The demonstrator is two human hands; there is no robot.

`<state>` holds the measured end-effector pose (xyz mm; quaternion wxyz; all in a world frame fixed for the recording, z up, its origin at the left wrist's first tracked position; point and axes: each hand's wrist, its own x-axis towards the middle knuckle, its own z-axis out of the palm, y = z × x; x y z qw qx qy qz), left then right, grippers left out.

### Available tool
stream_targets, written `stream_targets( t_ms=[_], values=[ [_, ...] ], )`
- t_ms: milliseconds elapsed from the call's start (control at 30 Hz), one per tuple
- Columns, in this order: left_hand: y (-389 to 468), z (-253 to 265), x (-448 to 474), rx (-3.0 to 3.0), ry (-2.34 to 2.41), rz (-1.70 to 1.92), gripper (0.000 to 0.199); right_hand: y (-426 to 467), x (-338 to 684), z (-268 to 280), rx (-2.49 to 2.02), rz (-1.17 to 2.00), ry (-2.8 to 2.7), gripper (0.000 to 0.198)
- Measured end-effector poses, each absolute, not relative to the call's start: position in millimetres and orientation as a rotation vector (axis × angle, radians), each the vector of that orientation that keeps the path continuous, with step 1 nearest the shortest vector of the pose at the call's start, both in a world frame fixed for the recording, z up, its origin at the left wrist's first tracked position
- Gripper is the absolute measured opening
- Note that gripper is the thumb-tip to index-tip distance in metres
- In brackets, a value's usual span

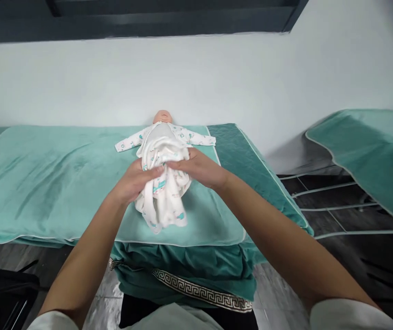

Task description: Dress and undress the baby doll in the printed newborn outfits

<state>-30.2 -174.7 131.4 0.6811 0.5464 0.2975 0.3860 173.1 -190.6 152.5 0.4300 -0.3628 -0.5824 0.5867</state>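
We find sleeves (130, 141) spread beside the doll (163, 116); left hand (137, 180) and right hand (200, 167) grip the garment (165, 206), bunched, not yet smoothed.

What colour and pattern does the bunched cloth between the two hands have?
The cloth is white with small prints, some teal; head view.

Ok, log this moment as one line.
left hand: gripping bunched white teal-print fabric garment | right hand: gripping it too | peach-coloured doll: lying on light-green plush cover
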Motion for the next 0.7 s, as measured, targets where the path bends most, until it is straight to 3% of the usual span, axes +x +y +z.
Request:
stream_targets(
  t_ms=[100, 333, 600, 700],
  values=[
    [-175.9, 132.8, -31.0, 1.275, 0.653, 0.745, 0.047, -189.9, 171.4, 155.9, -0.838, 1.396, -1.263, 0.048],
    [-167.3, 135.4, -11.8, 1.093, 0.630, 1.126, 0.046, -187.8, 171.5, 141.1, -0.857, 1.587, -1.567, 0.052],
    [-165.9, 123.4, -29.9, 1.077, 0.587, 0.654, 0.054, -177.2, 166.3, 131.8, -0.805, 1.492, -1.112, 0.043],
    [-167.3, 120.3, -31.2, 1.029, 0.613, 0.691, 0.049, -181.3, 169.1, 118.9, -0.796, 1.512, -1.032, 0.039]
  ],
)
